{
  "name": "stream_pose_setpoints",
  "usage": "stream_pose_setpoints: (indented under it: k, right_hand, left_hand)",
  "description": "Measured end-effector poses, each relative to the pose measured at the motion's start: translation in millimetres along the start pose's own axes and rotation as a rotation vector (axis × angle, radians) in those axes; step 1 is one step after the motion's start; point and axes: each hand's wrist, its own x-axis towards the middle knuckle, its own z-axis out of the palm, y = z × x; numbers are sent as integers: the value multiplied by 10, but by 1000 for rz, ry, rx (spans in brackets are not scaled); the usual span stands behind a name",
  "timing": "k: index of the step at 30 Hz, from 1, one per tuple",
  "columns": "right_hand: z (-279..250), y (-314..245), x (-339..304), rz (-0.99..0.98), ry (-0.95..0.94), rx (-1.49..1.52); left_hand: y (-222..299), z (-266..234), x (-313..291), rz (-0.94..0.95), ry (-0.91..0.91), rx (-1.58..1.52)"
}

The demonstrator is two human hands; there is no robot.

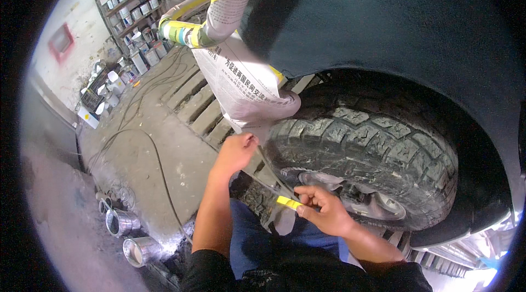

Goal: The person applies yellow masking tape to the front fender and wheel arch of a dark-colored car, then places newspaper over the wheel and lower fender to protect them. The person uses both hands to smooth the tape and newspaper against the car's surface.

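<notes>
My left hand [235,154] is closed in a pinch just below the lower edge of a newspaper sheet [244,81]. A thin grey strip [267,161] runs down from beside its fingertips toward my right hand; whether the left fingers hold it I cannot tell. My right hand [327,212] pinches a short, flat yellow piece [288,202] between thumb and fingers, close to the wheel. Whether that piece is tape or a small tool is unclear. The muddy, chunky-treaded tire [361,144] stands right beside both hands, under a dark vehicle body panel [383,29].
Newspaper and yellow tape wrap a bar [233,1] at the vehicle's front. A floor grating [200,103] runs beneath the wheel. A cable [159,163] snakes over the concrete. Metal cans [141,251] stand at lower left; shelves [129,4] of cans line the far wall.
</notes>
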Motion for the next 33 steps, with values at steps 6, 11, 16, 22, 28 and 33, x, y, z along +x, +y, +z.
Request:
stream_pose_setpoints:
  k: [6,11,16,22,28,33]
  right_hand:
    - [166,-536,329,-316,105,35]
    - [323,-863,603,-641,266,-342]
    - [393,-881,647,-693,260,-431]
    - [430,-849,700,-675,195,-475]
    - [472,-921,771,-638,66,-606]
    - [500,-1014,885,-678,-125,-920]
  left_hand:
    - [243,-381,-471,-47,203,-895]
    - [459,-578,-673,189,115,-985]
    - [469,-598,-728,329,118,-837]
    - [433,-585,-795,412,123,-717]
    - [151,-470,-721,309,237,-677]
    - [-467,-398,-443,115,446,-918]
